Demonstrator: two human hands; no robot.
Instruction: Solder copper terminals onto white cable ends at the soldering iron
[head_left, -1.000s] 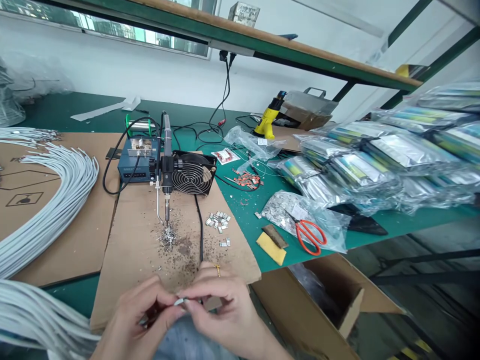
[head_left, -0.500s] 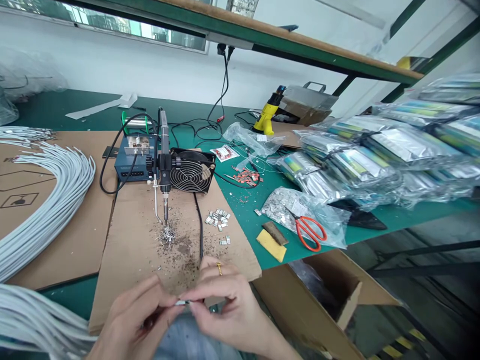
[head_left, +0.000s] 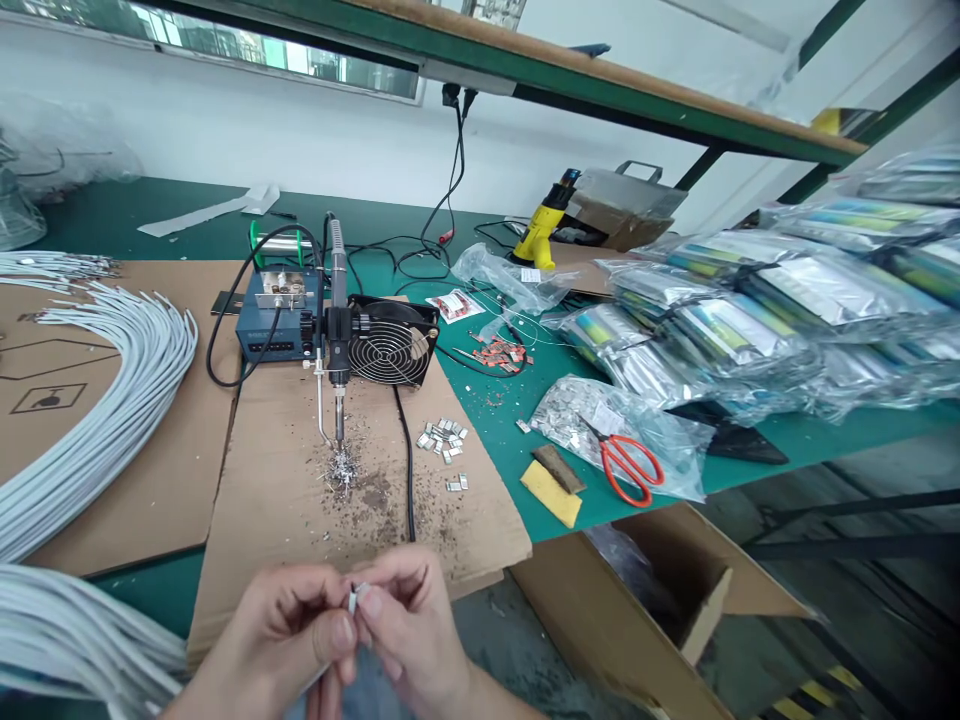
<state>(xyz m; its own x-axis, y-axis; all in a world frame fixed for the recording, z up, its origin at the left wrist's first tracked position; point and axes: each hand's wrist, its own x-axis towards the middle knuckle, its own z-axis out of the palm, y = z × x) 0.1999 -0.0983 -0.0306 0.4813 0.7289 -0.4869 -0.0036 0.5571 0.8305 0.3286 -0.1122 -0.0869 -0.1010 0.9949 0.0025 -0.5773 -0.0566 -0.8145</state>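
My left hand [head_left: 289, 630] and my right hand [head_left: 416, 620] meet low in the middle, in front of the cardboard sheet's near edge. Between their fingertips is a small white-and-silver piece [head_left: 354, 598], pinched from both sides and standing roughly upright. Fingers cover most of it, so its exact kind does not show. Beyond the hands, a soldering iron [head_left: 340, 365] is fixed tip down in a stand, above a heap of solder bits [head_left: 341, 470]. Several small metal connectors [head_left: 442, 437] lie on the cardboard [head_left: 255, 480] to the right.
Bundles of white cables [head_left: 142, 400] lie at the left. Behind the iron are a blue soldering station [head_left: 274, 325] and a black fan [head_left: 394, 345]. Rightward lie red-handled scissors [head_left: 630, 470], a yellow sponge [head_left: 551, 493], a yellow heat gun [head_left: 544, 225], bagged packs [head_left: 720, 330] and an open carton [head_left: 637, 600].
The small piece has turned from lying level to nearly upright. My right hand has shifted left, closer against my left hand, and its fingers have folded in. The view has moved slightly.
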